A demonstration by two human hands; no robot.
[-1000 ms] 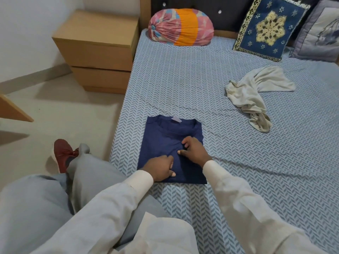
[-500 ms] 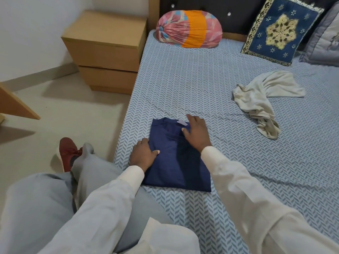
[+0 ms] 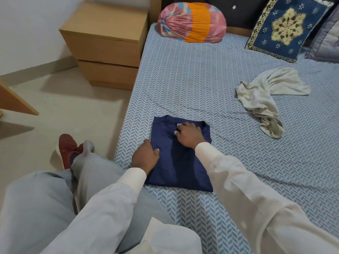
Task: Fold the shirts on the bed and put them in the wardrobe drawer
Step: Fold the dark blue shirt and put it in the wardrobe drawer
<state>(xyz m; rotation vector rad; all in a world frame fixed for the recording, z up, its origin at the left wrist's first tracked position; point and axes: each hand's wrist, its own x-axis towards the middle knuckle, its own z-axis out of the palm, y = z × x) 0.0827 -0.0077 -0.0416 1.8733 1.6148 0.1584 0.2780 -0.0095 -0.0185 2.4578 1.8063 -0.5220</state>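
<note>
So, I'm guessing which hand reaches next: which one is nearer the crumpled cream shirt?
Right. The right hand lies on the folded navy shirt near its collar, toward the cream shirt; the left hand holds the navy shirt's opposite edge, farther away.

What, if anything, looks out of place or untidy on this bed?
The cream shirt lies crumpled and unfolded on the bed sheet, apart from and right of the navy shirt, which is folded into a rectangle, the left hand gripping its edge and the right hand near its collar. Nothing else stands out.

A folded navy shirt (image 3: 181, 162) lies flat near the bed's (image 3: 201, 85) edge; a crumpled cream shirt (image 3: 264, 96) lies well apart.
</note>
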